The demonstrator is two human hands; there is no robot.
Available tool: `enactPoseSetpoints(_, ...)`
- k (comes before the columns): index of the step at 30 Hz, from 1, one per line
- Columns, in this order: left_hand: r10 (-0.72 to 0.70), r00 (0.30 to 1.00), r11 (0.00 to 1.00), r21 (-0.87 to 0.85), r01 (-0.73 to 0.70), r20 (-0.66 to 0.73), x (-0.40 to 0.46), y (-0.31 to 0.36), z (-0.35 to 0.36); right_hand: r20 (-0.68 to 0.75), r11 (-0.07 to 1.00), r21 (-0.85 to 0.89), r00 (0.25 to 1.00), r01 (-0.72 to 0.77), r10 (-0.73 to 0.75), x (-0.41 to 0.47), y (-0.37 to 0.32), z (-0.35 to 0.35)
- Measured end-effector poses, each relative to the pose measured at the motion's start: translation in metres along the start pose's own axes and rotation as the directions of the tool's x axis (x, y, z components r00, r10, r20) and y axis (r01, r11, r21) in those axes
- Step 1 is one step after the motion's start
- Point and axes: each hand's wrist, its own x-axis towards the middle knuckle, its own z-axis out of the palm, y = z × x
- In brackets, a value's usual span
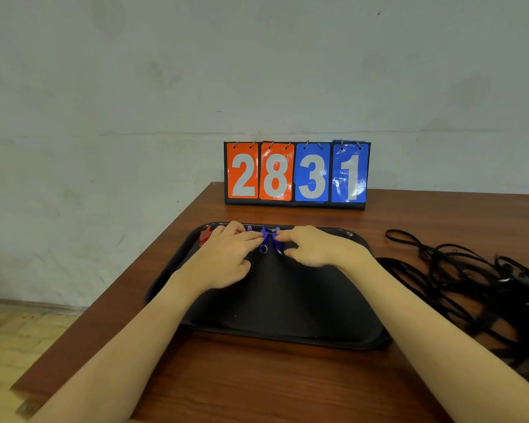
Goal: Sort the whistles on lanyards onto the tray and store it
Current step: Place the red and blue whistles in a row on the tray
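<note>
A black tray lies on the wooden table in front of me. Along its far edge sit a red whistle at the left and blue whistles in the middle, one with a metal ring. My left hand rests palm down over the far left of the tray, fingertips touching a blue whistle and covering part of the red ones. My right hand is just to the right, its fingertips pinching or touching another blue whistle. How firmly either hand grips is hard to tell.
A heap of tangled black lanyards lies on the table right of the tray. A flip scoreboard reading 28 and 31 stands behind the tray against the wall. The table's left edge drops to a tiled floor.
</note>
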Motion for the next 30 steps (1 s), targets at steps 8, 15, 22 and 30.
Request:
enactPoseSetpoints(8,-0.001,1.0,1.0,0.031,0.001,-0.005,0.001,-0.001,0.002,-0.017,1.0,0.018,1.0,0.01,-0.009,0.0,-0.001,0.0)
enactPoseSetpoints(15,0.001,1.0,0.999,0.038,-0.001,-0.015,0.002,-0.002,0.003,-0.036,0.999,0.033,0.999,0.024,-0.023,0.001,0.0,0.002)
enactPoseSetpoints(22,-0.09,0.974,0.995,-0.053,0.081,-0.206,-0.003,-0.005,-0.001,-0.154,0.996,0.082,0.988,0.03,-0.017,-0.009,0.001,-0.013)
enactPoseSetpoints(30,-0.271,0.918,0.911,-0.384,0.149,-0.289,-0.012,0.002,-0.015,-0.278,0.992,0.125,0.959,-0.028,0.062,-0.07,0.035,-0.033)
